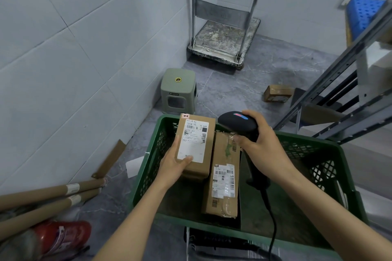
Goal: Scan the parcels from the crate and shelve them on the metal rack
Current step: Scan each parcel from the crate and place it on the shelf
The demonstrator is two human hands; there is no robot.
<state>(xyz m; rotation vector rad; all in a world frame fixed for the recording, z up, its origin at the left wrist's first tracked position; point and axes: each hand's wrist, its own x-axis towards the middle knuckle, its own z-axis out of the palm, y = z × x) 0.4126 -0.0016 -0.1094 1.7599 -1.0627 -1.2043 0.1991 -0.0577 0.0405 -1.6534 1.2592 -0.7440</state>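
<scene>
My left hand (176,162) grips parcel (195,144), long axis near-far; right hand (261,140) clenches scanner (238,122) just right of its label, aimed left.

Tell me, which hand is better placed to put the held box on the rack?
The left hand, probably: it grips the parcel, while the right hand is busy holding the scanner. The metal rack stands to the right, so it must reach across.
</scene>
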